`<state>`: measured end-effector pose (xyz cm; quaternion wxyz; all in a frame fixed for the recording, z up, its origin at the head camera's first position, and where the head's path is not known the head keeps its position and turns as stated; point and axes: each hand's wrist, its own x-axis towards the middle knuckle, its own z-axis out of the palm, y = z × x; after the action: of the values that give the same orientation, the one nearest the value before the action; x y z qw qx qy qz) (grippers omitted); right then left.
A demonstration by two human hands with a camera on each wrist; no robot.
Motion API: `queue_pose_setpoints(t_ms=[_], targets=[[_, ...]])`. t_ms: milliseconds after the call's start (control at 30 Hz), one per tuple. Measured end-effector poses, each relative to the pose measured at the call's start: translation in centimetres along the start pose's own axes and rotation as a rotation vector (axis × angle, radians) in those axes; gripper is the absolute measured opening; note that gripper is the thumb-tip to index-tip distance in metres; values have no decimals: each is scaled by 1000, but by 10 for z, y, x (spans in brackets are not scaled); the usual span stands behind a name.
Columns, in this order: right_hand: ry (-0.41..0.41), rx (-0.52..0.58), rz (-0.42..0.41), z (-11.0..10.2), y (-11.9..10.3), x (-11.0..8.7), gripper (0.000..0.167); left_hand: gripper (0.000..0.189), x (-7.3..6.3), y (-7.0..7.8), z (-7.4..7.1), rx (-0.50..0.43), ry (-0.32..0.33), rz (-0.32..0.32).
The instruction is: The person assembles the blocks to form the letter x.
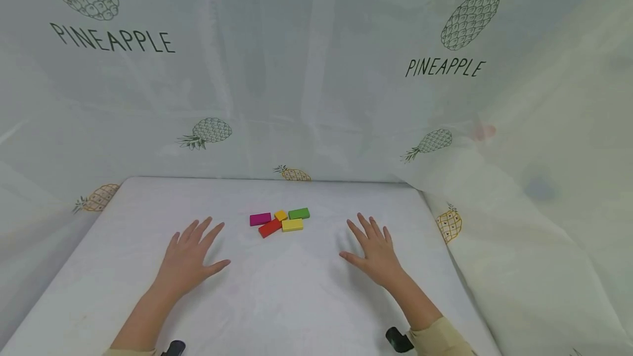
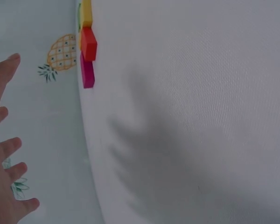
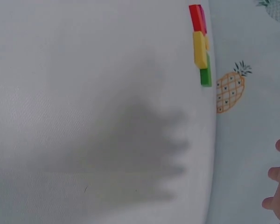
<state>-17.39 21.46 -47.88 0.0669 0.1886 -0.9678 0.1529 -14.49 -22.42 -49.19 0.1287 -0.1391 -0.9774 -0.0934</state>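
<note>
My left hand [image 1: 190,260] hovers over the white table left of a small group of coloured blocks, fingers spread and holding nothing. To the right of the group, my right hand [image 1: 375,254] is likewise spread above the surface, its shadow below it. The group has a magenta block [image 1: 260,219], a red block [image 1: 270,228], a small orange-yellow block [image 1: 281,215], a yellow block [image 1: 292,225] and a green block [image 1: 299,213]. They lie flat and close together. Both wrist views show the blocks beyond the spread fingers, the red block [image 2: 89,44] and yellow block [image 3: 199,50] among them.
The white table [image 1: 277,301] spreads under both hands. Behind it and along its sides hangs a pale curtain [image 1: 296,81] printed with pineapples and lettering. A black device [image 1: 398,339] sits at the right wrist, and another [image 1: 175,348] at the left.
</note>
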Motion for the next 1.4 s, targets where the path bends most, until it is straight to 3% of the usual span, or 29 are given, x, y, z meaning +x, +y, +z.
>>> queue_pose_setpoints(t_ms=[733,967,1133,1400], targets=[[0,261,10,16,-28,28,79,86,26,37,27,-129,-4,-47],[-43,314,29,22,-38,39,80,86,34,49,34,-207,-24,-87],[-83,413,59,26,-46,47,79,86,39,55,40,-270,-63,-126],[-165,507,70,34,-56,60,75,87,44,60,55,-425,-110,-190]])
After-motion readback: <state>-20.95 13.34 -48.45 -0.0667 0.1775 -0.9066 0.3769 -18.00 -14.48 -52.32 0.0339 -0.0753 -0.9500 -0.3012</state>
